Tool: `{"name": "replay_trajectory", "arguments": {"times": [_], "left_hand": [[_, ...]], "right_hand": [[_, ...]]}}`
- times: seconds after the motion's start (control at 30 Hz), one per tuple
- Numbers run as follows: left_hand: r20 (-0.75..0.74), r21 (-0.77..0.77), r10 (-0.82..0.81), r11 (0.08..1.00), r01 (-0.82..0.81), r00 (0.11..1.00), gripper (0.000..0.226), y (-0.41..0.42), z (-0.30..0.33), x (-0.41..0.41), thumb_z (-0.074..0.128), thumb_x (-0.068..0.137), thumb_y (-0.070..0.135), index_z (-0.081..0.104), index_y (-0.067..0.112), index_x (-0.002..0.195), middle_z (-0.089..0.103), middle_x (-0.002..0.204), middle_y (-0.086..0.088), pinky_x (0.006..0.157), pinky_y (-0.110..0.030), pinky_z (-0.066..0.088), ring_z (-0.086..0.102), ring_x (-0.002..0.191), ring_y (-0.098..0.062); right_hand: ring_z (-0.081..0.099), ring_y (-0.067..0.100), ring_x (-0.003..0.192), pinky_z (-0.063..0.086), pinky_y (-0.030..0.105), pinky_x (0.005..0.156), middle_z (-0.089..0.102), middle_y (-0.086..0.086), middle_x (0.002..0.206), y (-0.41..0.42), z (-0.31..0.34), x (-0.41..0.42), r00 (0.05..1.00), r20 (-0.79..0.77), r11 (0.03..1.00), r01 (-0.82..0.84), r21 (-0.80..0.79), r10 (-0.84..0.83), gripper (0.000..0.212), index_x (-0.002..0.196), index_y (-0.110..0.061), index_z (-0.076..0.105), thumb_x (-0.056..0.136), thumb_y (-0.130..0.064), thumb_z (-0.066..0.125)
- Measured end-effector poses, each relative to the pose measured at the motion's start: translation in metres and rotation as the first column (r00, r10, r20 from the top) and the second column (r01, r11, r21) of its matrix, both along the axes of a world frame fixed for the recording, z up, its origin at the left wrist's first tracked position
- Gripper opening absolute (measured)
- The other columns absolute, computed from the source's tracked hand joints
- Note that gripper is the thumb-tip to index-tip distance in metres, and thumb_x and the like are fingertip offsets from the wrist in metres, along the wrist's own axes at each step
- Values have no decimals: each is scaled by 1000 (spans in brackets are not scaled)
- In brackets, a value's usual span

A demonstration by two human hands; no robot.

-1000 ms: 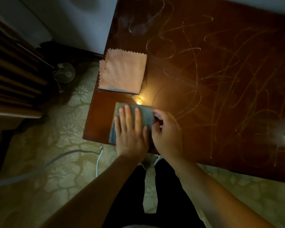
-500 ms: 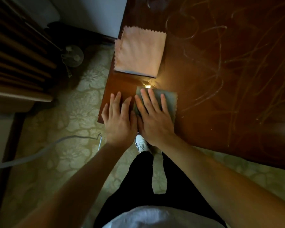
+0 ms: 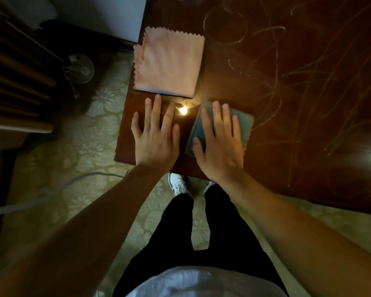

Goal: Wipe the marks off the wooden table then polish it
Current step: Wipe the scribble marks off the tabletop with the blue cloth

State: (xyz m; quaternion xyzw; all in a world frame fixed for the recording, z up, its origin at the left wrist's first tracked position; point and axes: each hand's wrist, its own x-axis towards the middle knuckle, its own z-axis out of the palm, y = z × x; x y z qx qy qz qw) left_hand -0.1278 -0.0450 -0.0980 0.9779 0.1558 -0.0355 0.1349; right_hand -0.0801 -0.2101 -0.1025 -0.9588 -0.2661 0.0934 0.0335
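Both palms flat on the scribbled wooden table (image 3: 287, 129)
Right hand (image 3: 220, 144) – fingers straight, slightly spread – presses the blue-grey cloth (image 3: 245, 125); left hand (image 3: 156, 136), fingers splayed, seemingly rests on bare wood

blue cloth (image 3: 243, 123): mostly hidden under the right hand (image 3: 220, 144)
surface (image 3: 308, 116): cut off top and right

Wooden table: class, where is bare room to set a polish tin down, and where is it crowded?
Bare wood lies right of the blue cloth and pink cloth, though chalk marks cover it. The near-left corner of the table is crowded: both cloths, left hand, right hand.
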Motion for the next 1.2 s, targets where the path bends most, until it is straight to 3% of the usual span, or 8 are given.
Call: {"name": "replay_trajectory", "arguments": {"times": [0.13,0.27,0.43,0.57,0.73,0.87,1.03,1.2], "left_hand": [[-36,49,-8,999,9,999,59,0,-6,1,17,104,46,22,22,157,13,166,-11,122,-54,8,6,154,-29],[7,58,-7,998,7,1000,58,0,-10,2,21,104,46,24,22,156,16,166,-11,122,-53,9,9,154,-29],[49,81,0,997,-4,999,55,1,-15,1,24,104,43,25,23,156,18,165,-11,121,-53,10,10,153,-29],[90,72,3,997,-9,996,52,2,-17,-1,27,104,37,28,22,155,21,164,-11,121,-53,9,13,153,-29],[73,21,0,1000,-2,997,54,3,-11,-1,25,104,39,30,20,154,21,164,-13,121,-54,10,12,153,-30],[84,20,-5,1000,4,996,55,2,-9,0,30,103,42,32,20,153,22,164,-13,121,-54,10,13,153,-31],[111,16,3,1000,-5,994,57,1,-11,0,34,101,45,35,20,152,24,163,-12,122,-53,9,13,153,-29],[128,9,-6,1000,5,992,60,1,-10,-1,38,98,47,37,19,151,25,163,-12,121,-52,9,15,152,-30]], "right_hand": [[10,34,157,9,51,127,15,16,169,-7,2,-57,994,-20,994,-105,4,105,70,161,-14,15,102,-51,29],[8,33,157,3,47,127,13,16,169,-13,0,-12,982,-8,981,-191,22,191,73,162,-18,18,100,-55,33],[4,35,157,3,46,127,8,19,170,-10,1,95,1000,7,999,16,39,-16,73,162,-14,14,103,-54,28],[9,35,157,7,48,128,13,21,168,16,1,66,995,45,995,82,53,-84,72,160,-3,16,105,-49,25],[11,33,157,13,50,127,16,17,168,9,7,-52,991,-39,991,-130,43,132,69,159,-6,22,104,-47,32],[9,28,158,8,46,128,14,11,170,-9,3,-10,967,-32,968,-252,13,252,73,161,-12,19,102,-51,31],[6,28,158,5,52,127,13,9,171,-29,5,92,1000,30,1000,-4,-3,4,70,162,-13,16,105,-51,25],[7,31,158,7,57,126,11,10,171,-32,2,3,998,36,999,49,12,-50,72,162,-12,17,103,-52,28]]}}
